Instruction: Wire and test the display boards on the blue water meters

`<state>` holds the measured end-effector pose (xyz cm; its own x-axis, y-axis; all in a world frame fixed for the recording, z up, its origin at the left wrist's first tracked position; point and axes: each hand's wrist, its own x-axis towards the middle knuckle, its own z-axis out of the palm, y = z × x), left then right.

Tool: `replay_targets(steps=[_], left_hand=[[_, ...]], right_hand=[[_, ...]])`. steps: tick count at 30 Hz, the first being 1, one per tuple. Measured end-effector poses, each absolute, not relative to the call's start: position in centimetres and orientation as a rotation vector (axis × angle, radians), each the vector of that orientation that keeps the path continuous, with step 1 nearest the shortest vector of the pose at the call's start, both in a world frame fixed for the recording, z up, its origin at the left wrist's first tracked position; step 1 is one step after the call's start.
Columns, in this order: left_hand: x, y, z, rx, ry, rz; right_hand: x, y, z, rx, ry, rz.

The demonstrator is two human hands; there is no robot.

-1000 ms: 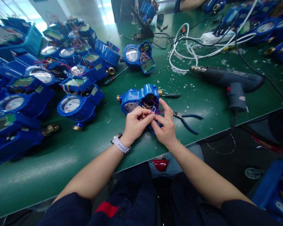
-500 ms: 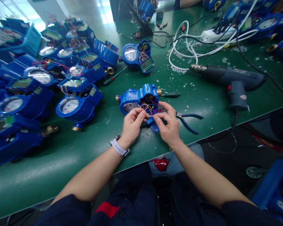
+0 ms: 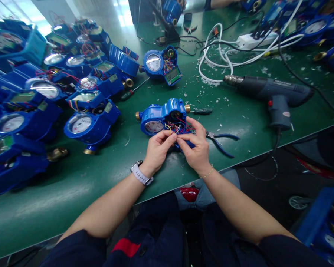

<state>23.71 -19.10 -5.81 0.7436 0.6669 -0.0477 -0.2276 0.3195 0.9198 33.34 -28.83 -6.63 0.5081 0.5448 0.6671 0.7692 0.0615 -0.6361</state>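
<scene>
A blue water meter (image 3: pixel 171 107) with brass ends lies in front of me, its wiring compartment uncovered. Thin coloured wires (image 3: pixel 179 127) spill out of it toward my fingers. My left hand (image 3: pixel 159 148), with a watch on its wrist, pinches wires between thumb and forefinger. Right against it, my right hand (image 3: pixel 196 146) is closed in a pinch on wires too, the fingertips of both hands almost touching. The exact wire ends are hidden by my fingers. A blue cover piece shows partly behind my right fingers. Blue-handled pliers (image 3: pixel 221 141) lie just right of that hand.
Many blue meters (image 3: pixel 86 122) crowd the left of the green table (image 3: pixel 105 193). Another opened meter (image 3: pixel 158 65) sits beyond mine. Screwdrivers (image 3: pixel 203 111), a heat gun (image 3: pixel 267 89) and a white power strip (image 3: pixel 257 40) with looped cables lie around. Another person's arm shows at the far edge.
My right hand has shifted slightly left, bringing both hands' fingertips together over the wires. The blue cover piece below is now mostly hidden. The meter stays in place.
</scene>
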Motion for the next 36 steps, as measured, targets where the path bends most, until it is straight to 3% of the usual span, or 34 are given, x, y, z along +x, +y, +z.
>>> replay_targets(steps=[12, 22, 36], left_hand=[[23.79, -19.34, -5.63, 0.991, 0.481, 0.536], [23.95, -19.32, -5.64, 0.979, 0.473, 0.541], [24.15, -19.67, -5.47, 0.947, 0.462, 0.48]], right_hand=[[33.89, -29.76, -6.7, -1.562, -1.068, -0.001], [33.5, -29.05, -6.6, -1.62, -1.122, -0.148], [34.07, -29.02, -7.21, -1.485, -1.031, 0.119]])
